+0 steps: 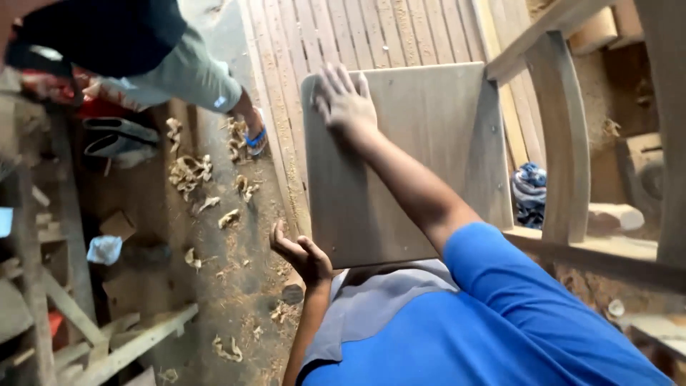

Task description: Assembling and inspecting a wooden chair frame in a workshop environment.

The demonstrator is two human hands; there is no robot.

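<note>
My right hand [344, 100] lies flat, fingers spread, on the far left corner of the wooden chair seat [414, 164], gripping nothing; my left hand [304, 254] cups the near left corner from below, fingers loosely curled against the edge. I think it goes best if the flat palm presses evenly while the lower hand steadies the corner, so the panel does not rock. The seat is a pale grey-brown squarish board, smooth, with rounded corners, resting on the chair frame [564, 136]. Beyond it lies a slatted wooden panel [336, 32]; wood shavings [189, 171] litter the floor [243, 279], where another person's foot [251, 129] stands.
</note>
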